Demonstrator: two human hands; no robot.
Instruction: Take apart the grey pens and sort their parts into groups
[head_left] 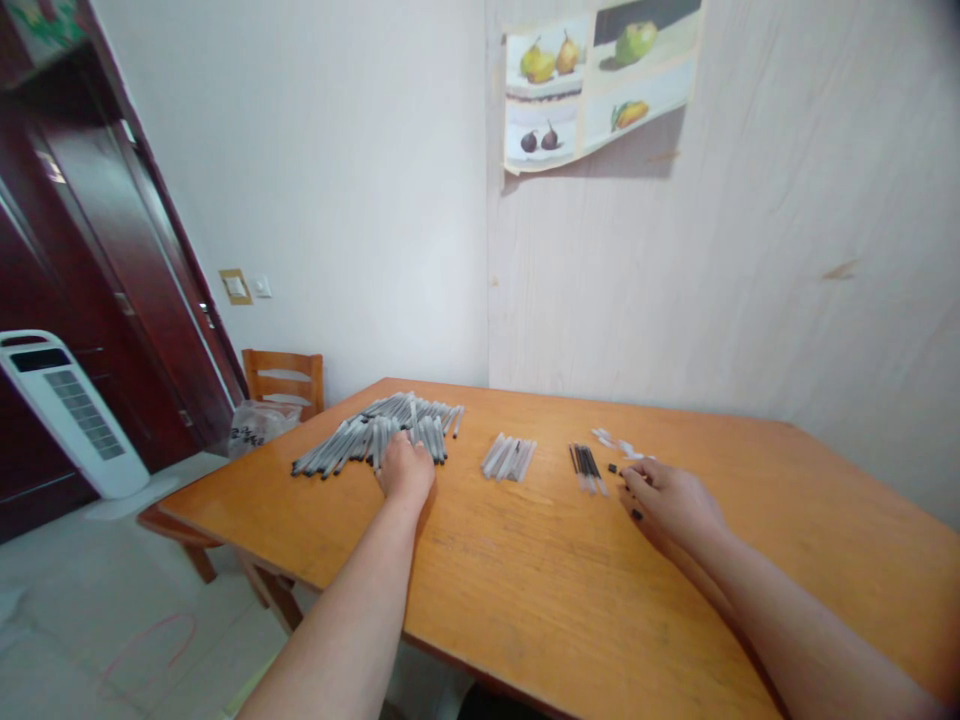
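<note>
A large heap of grey, clear-barrelled pens with dark tips (352,440) lies at the left of the wooden table (510,570). My left hand (406,468) is at its front edge, fingers curled and partly hidden; a paler pen (413,412) juts up from them. Over on the right, my right hand (671,498) has thumb and fingers drawn together low over the tabletop, beside small white pieces (634,453) and a small black piece (613,468). Whatever is between those fingertips is too small to make out. Another black piece (637,514) lies just below the fingers.
Between my hands are a row of clear empty-looking tubes (508,457) and a bundle of thin black refills (587,468). A wooden chair (283,375) with a plastic bag (262,425) stands past the left edge. Behind the table is a wall (600,290).
</note>
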